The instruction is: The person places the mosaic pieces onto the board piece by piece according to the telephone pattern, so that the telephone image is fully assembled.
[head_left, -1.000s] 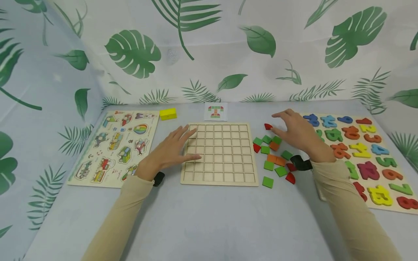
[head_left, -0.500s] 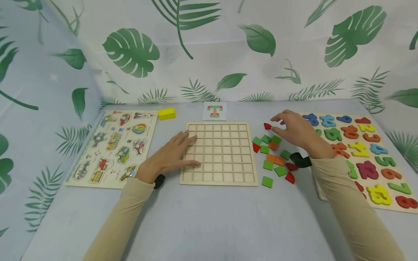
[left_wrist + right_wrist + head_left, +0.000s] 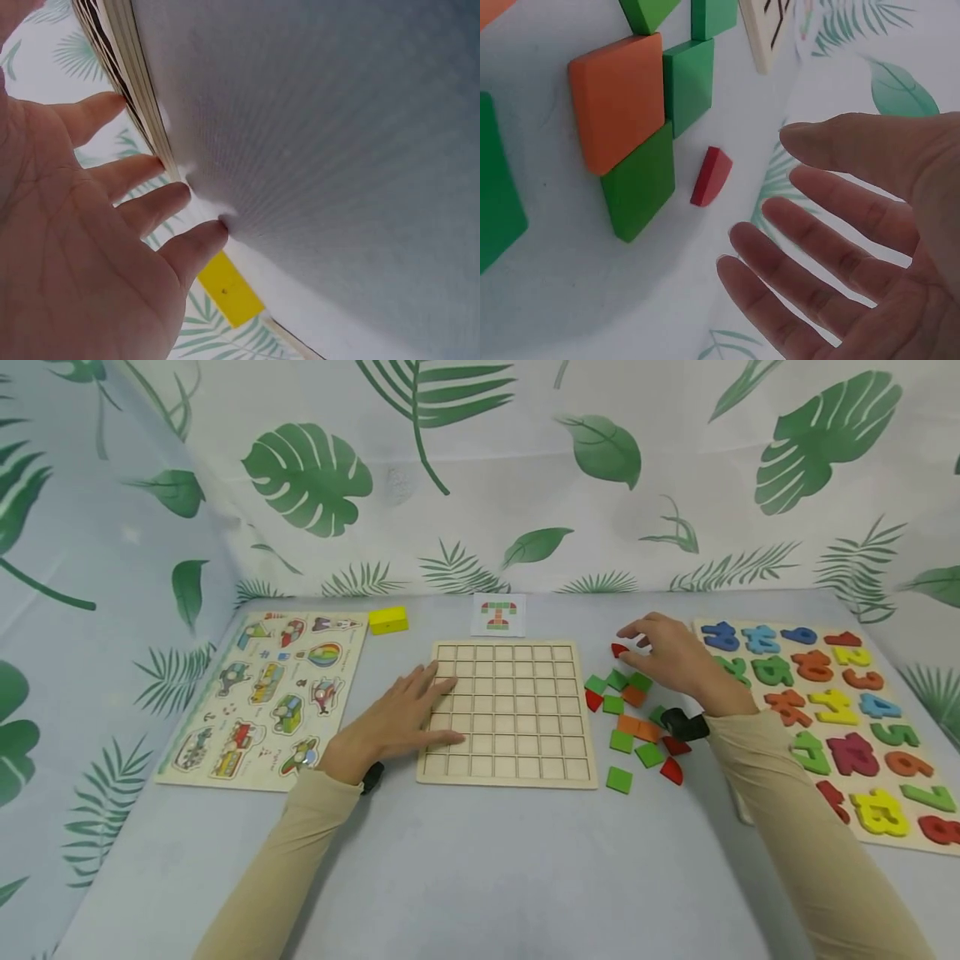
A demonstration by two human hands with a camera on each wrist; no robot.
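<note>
A wooden grid board (image 3: 506,714) lies in the middle of the table, its cells bare. My left hand (image 3: 396,717) rests at its left side, fingers spread over the rim; in the left wrist view the fingertips meet the board's edge (image 3: 135,82). My right hand (image 3: 667,662) hovers with relaxed fingers by a red quarter-circle tile (image 3: 618,650). The right wrist view shows that red tile (image 3: 712,177) apart from the fingertips, with nothing held. Just nearer lie green squares (image 3: 612,704), orange squares (image 3: 637,728) and several more red quarter-circle tiles (image 3: 672,771).
Behind the board lies a card (image 3: 498,615) with a coloured tile pattern. A yellow block (image 3: 387,620) sits at the back left. On the left is a picture puzzle board (image 3: 255,693); a letter-and-number puzzle (image 3: 832,727) lies under the right forearm.
My right hand's fingers have drawn slightly closer together over the red tile. The left hand stays at the board; the head view shifts slightly.
</note>
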